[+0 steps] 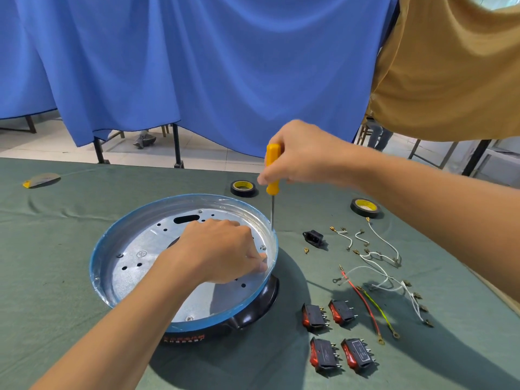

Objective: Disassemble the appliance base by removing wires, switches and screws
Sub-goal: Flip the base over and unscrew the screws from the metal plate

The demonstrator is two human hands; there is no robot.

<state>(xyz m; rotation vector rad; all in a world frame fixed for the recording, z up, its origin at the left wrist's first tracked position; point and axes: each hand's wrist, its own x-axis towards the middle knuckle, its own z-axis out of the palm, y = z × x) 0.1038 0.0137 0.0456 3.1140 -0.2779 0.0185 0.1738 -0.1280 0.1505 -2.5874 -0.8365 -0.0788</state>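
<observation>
The round appliance base (118, 249), blue-rimmed with a perforated metal plate inside and a black underside, sits on the green cloth. My left hand (219, 251) reaches into it near the right rim, fingers curled and pinching something small that is hidden by the fingertips. My right hand (304, 156) grips a yellow-handled screwdriver (272, 170) upright, its tip just at the base's right rim. A screw (263, 247) shows on the plate beside my left fingers. Several red rocker switches (323, 356) and loose wires (380, 280) lie to the right.
Two rolls of black tape (243, 188) (365, 207) lie behind the base. A black power socket (313, 237) and small brass terminals rest by the wires. A grey-yellow object (42, 180) lies far left. A person in a tan shirt (450, 66) stands at right.
</observation>
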